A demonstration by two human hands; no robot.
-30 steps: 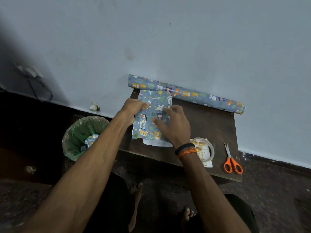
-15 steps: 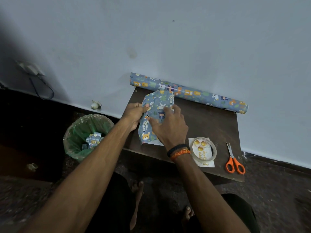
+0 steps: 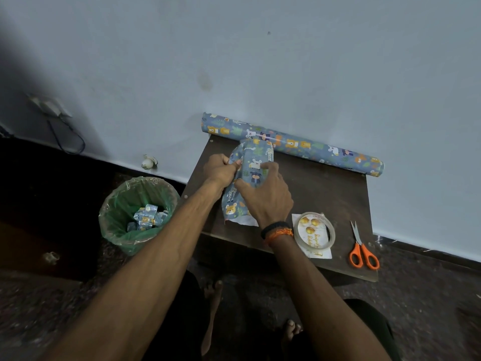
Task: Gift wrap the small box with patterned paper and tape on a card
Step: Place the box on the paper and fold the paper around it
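Paper: blue wrapping sheet printed with cartoon animals [image 3: 256,165], humped over what I'm wrapping, white underside showing at its near edge, lying on the dark brown wooden surface [image 3: 325,194].
Box: hidden under the sheet; I can't see it.
Card: white card with gold balloons [image 3: 313,237], flat near my right wrist.
Tape: clear tape ring [image 3: 331,231], resting on the card.

Your left hand [image 3: 220,170] pinches the edge of the animal-print wrapping paper [image 3: 250,173] while your right hand [image 3: 265,195] presses down on top of it. On the dark wooden table [image 3: 325,194] lie the paper roll [image 3: 294,144], a tape ring [image 3: 315,231] on a card [image 3: 321,252], and orange-handled scissors [image 3: 363,252].
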